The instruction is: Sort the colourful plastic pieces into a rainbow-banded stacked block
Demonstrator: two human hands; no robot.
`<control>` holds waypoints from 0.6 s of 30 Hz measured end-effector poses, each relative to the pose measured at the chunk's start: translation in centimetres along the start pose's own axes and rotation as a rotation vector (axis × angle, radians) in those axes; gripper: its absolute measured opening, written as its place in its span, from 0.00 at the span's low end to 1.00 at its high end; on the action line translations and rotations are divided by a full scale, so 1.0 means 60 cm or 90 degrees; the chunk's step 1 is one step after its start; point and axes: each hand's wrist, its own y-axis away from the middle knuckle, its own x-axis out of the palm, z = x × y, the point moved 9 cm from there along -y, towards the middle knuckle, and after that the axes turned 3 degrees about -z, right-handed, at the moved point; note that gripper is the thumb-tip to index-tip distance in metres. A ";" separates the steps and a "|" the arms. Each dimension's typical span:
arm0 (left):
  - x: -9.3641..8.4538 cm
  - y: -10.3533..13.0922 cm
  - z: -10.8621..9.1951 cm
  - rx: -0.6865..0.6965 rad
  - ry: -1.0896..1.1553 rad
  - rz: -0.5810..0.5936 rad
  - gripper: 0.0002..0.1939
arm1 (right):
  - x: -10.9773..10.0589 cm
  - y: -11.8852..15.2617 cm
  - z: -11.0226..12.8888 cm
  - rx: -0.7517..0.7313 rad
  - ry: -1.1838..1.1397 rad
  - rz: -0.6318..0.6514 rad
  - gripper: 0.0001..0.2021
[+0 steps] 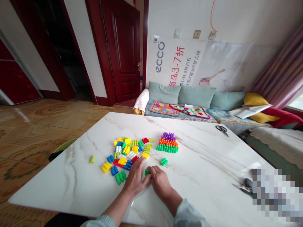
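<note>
Small green piece (147, 171) just above the tabletop (201, 183), pinched in the curled fingers of the right hand (162, 183). Left hand (134, 179) close beside, loosely spread, with thumb and forefinger apart; any share of the piece's weight there, impossible to tell.

Beyond the fingers, assembled in neat rows: a tri-coloured block (167, 143), purple at the far side, orange in the middle, green nearest. Between block and right hand, one loose green cluster (164, 161). To the left, unjoined to the block, a scattered pile (127, 150) of yellow, blue, white, red and green clusters, many seemingly in short joined groups; by eye, far more outside the block than in it. Farther left, alone, a lime piece (92, 159).

Near edge of the tabletop under both forearms; left edge slanting away past the lime piece. Tightest room on the left hand's side, against the pile; widest on the right, across marbled surface towards the black scissors (222, 129) by the far right edge and the dark-handled scissors (247, 186) nearer. Past the far edge, a sofa (151, 110) with cushions (197, 95).
</note>
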 end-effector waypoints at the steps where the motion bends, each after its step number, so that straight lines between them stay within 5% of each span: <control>1: 0.000 0.000 0.000 -0.003 0.001 0.003 0.34 | -0.012 0.001 -0.012 0.019 -0.020 -0.031 0.09; 7: -0.004 -0.002 0.001 -0.015 0.006 -0.003 0.34 | -0.095 -0.032 -0.129 0.183 -0.029 -0.199 0.11; 12: 0.000 0.002 0.007 -0.025 -0.011 -0.009 0.34 | -0.076 -0.068 -0.196 0.243 0.081 -0.123 0.12; 18: 0.002 0.003 0.009 -0.022 -0.019 -0.017 0.35 | -0.063 -0.063 -0.199 0.249 0.104 -0.142 0.14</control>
